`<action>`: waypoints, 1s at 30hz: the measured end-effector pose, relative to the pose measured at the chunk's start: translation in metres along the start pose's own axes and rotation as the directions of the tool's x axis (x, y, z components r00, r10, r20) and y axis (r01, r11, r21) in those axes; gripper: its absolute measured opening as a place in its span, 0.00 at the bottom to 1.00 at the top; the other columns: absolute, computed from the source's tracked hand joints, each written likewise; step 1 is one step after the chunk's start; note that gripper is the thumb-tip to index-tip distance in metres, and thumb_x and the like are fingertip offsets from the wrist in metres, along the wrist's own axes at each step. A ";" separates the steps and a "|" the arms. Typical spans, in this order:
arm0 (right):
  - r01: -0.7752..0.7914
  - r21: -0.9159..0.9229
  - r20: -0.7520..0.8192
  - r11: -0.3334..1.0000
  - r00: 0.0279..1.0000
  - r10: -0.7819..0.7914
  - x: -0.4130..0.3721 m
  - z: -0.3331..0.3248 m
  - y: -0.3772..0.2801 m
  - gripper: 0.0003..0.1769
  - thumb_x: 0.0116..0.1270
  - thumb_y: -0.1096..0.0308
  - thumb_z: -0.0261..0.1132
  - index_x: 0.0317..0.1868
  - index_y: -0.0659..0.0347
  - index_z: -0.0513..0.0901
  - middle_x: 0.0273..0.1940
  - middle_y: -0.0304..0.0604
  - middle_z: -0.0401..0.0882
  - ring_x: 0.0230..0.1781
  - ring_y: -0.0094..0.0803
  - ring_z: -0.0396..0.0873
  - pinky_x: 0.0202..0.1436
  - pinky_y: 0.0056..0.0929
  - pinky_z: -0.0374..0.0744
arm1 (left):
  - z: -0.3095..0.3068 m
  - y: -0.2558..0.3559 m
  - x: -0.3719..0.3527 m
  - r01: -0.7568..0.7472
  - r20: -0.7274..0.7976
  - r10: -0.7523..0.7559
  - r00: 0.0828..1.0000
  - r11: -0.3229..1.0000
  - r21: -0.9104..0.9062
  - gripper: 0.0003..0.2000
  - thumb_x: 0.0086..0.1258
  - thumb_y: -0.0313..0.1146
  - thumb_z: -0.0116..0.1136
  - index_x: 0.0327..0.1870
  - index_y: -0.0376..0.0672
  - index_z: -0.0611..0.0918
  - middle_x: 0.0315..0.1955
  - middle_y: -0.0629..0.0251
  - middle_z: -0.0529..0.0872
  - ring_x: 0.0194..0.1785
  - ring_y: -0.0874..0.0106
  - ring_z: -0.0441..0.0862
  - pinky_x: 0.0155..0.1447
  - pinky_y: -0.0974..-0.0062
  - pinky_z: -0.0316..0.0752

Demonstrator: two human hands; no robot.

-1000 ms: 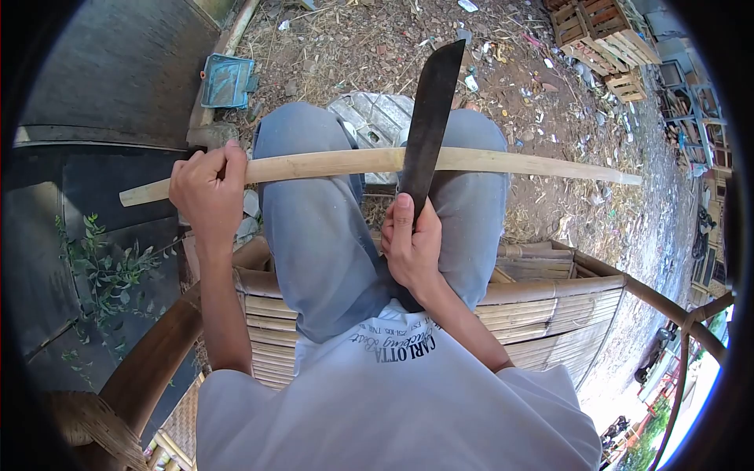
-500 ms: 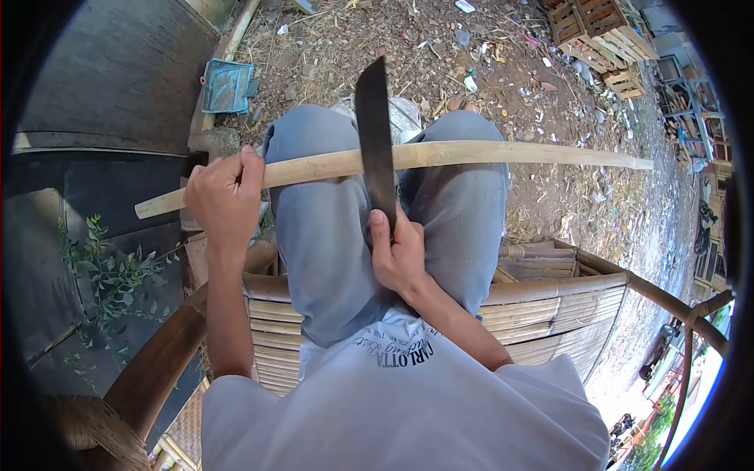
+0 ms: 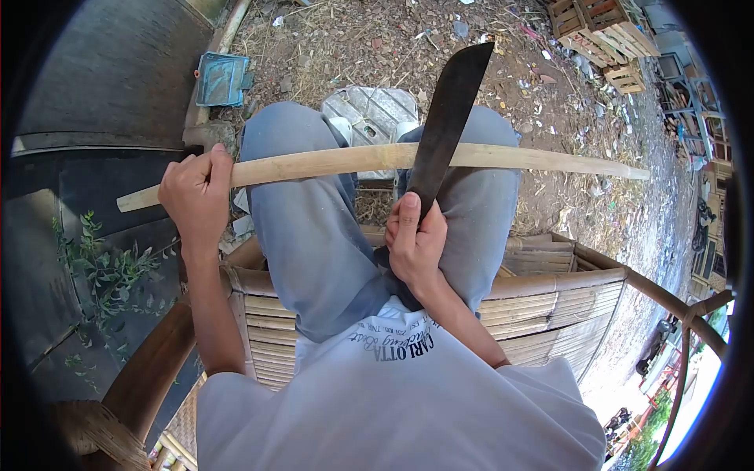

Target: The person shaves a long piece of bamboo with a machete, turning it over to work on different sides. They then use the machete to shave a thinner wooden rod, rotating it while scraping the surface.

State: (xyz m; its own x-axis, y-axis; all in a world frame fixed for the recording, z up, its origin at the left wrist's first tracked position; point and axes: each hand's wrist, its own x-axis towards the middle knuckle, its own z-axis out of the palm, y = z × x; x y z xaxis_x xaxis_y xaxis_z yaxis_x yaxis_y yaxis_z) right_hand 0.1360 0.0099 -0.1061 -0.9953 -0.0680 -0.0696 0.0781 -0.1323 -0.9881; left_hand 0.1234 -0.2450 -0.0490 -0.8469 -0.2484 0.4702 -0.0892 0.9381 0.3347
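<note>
A long, pale bamboo strip (image 3: 314, 163) lies crosswise over my knees, its thin end reaching far to the right. My left hand (image 3: 196, 192) is closed around it near the left end, thumb along the top. In my right hand (image 3: 416, 239) is a machete (image 3: 454, 114) with a broad dark blade. The blade crosses over the strip near my right knee, tip pointing away and to the right. My right thumb rests along the base of the blade, and the handle is hidden inside the fist.
I sit on a bamboo bench (image 3: 542, 314). Ahead on the littered ground is a grey slab (image 3: 369, 110) between my feet. A blue plastic basket (image 3: 222, 80) stands at the left by a dark wall, with a leafy plant (image 3: 118, 275) below. Wooden crates (image 3: 601, 31) are stacked far right.
The machete has swung from nearly upright to tilted right, and its blade has slid rightward along the strip. My left hand and the strip's left end have shifted left. My knees have spread apart.
</note>
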 end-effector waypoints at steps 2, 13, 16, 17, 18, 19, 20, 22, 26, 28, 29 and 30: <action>-0.003 -0.007 0.005 1.000 1.000 0.003 0.000 -0.001 0.002 0.17 0.80 0.56 0.51 0.36 0.61 0.68 0.18 0.31 0.63 0.14 0.15 0.60 0.16 0.18 0.59 | 0.000 0.001 0.001 -0.001 0.000 0.001 1.000 1.000 0.000 0.19 0.68 0.34 0.59 0.15 0.38 0.75 0.10 0.62 0.66 0.16 0.64 0.61 0.29 0.66 0.58; -0.111 0.062 0.084 0.992 0.991 0.106 -0.004 -0.004 -0.002 0.20 0.81 0.53 0.48 0.37 0.62 0.69 0.18 0.31 0.63 0.14 0.16 0.60 0.17 0.18 0.62 | -0.001 0.054 -0.002 -0.245 -0.057 0.242 0.969 0.967 -0.071 0.08 0.64 0.38 0.67 0.36 0.46 0.84 0.37 0.70 0.81 0.44 0.67 0.76 0.52 0.64 0.65; -0.142 0.073 0.089 0.987 0.987 0.136 -0.006 -0.007 0.002 0.22 0.81 0.50 0.46 0.37 0.62 0.69 0.18 0.32 0.63 0.15 0.17 0.61 0.18 0.18 0.62 | 0.008 0.081 -0.003 -0.373 0.007 0.378 0.926 0.916 -0.148 0.13 0.59 0.39 0.70 0.43 0.46 0.86 0.40 0.70 0.82 0.47 0.67 0.77 0.55 0.63 0.65; -0.141 0.070 0.096 0.988 0.986 0.134 -0.006 -0.007 -0.001 0.22 0.81 0.50 0.46 0.37 0.62 0.69 0.18 0.32 0.63 0.15 0.17 0.61 0.18 0.18 0.62 | 0.011 0.085 -0.001 -0.445 0.043 0.461 0.886 0.873 -0.198 0.16 0.57 0.38 0.71 0.45 0.45 0.86 0.38 0.70 0.83 0.45 0.68 0.77 0.54 0.64 0.66; -0.159 0.086 0.095 0.984 0.984 0.150 -0.007 -0.007 -0.006 0.23 0.81 0.49 0.45 0.38 0.62 0.69 0.18 0.32 0.63 0.15 0.17 0.61 0.18 0.19 0.63 | 0.013 0.083 0.000 -0.442 0.038 0.457 0.888 0.876 -0.194 0.16 0.57 0.38 0.71 0.45 0.45 0.86 0.38 0.70 0.83 0.45 0.68 0.77 0.54 0.64 0.66; -0.176 0.101 0.092 0.979 0.982 0.167 -0.007 -0.007 -0.009 0.24 0.81 0.49 0.44 0.38 0.62 0.69 0.18 0.32 0.63 0.15 0.17 0.61 0.18 0.19 0.63 | 0.016 0.082 0.001 -0.453 0.053 0.476 0.878 0.861 -0.230 0.17 0.57 0.39 0.71 0.46 0.44 0.86 0.36 0.70 0.83 0.42 0.68 0.78 0.53 0.64 0.66; -0.175 0.099 0.092 0.980 0.982 0.166 -0.008 -0.008 -0.008 0.24 0.81 0.49 0.44 0.38 0.62 0.69 0.18 0.32 0.63 0.15 0.17 0.61 0.18 0.19 0.63 | 0.018 0.081 0.002 -0.463 0.070 0.496 0.865 0.845 -0.269 0.17 0.56 0.39 0.71 0.46 0.43 0.86 0.34 0.70 0.83 0.39 0.69 0.78 0.53 0.65 0.66; 0.004 0.073 0.004 0.997 1.000 -0.004 -0.010 -0.006 -0.005 0.23 0.81 0.49 0.45 0.38 0.62 0.69 0.18 0.32 0.63 0.14 0.17 0.61 0.18 0.18 0.62 | 0.017 0.084 0.002 -0.461 0.078 0.501 0.862 0.839 -0.289 0.17 0.56 0.38 0.71 0.46 0.42 0.86 0.33 0.69 0.84 0.37 0.68 0.78 0.51 0.66 0.67; -0.096 0.023 -0.019 0.995 0.995 0.097 -0.003 0.002 -0.003 0.23 0.80 0.49 0.47 0.37 0.61 0.69 0.18 0.30 0.63 0.14 0.15 0.60 0.17 0.17 0.60 | 0.023 0.083 0.001 -0.448 0.062 0.502 0.863 0.816 -0.364 0.17 0.55 0.34 0.71 0.46 0.39 0.85 0.33 0.67 0.84 0.34 0.66 0.79 0.46 0.67 0.71; -0.112 0.029 -0.005 0.993 0.994 0.112 -0.004 0.001 -0.007 0.23 0.80 0.49 0.47 0.37 0.61 0.69 0.18 0.30 0.63 0.14 0.15 0.60 0.17 0.17 0.60 | 0.022 0.083 0.002 -0.438 0.070 0.495 0.866 0.819 -0.371 0.17 0.55 0.34 0.71 0.45 0.39 0.85 0.33 0.66 0.85 0.35 0.65 0.79 0.46 0.66 0.72; -0.128 0.035 0.011 0.991 0.992 0.128 -0.005 0.000 -0.008 0.23 0.80 0.49 0.47 0.37 0.61 0.69 0.18 0.30 0.63 0.14 0.15 0.60 0.17 0.17 0.60 | 0.021 0.084 0.002 -0.428 0.079 0.488 0.869 0.822 -0.375 0.17 0.55 0.33 0.72 0.45 0.38 0.85 0.33 0.65 0.85 0.36 0.64 0.80 0.45 0.65 0.73; -0.126 0.037 0.010 0.991 0.992 0.125 -0.006 -0.001 -0.008 0.23 0.80 0.49 0.47 0.37 0.61 0.69 0.18 0.30 0.63 0.14 0.15 0.60 0.17 0.17 0.60 | 0.021 0.085 0.003 -0.430 0.077 0.490 0.868 0.821 -0.375 0.17 0.55 0.33 0.72 0.45 0.38 0.85 0.33 0.65 0.85 0.36 0.64 0.80 0.45 0.65 0.73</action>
State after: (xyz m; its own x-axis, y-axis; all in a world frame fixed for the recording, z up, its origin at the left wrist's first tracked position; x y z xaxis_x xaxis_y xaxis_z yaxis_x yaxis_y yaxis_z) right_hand 0.1414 0.0120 -0.0976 -0.9770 -0.0938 -0.1914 0.2045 -0.1590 -0.9659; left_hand 0.1024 -0.1612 -0.0362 -0.8194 0.2630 0.5092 0.4877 0.7867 0.3785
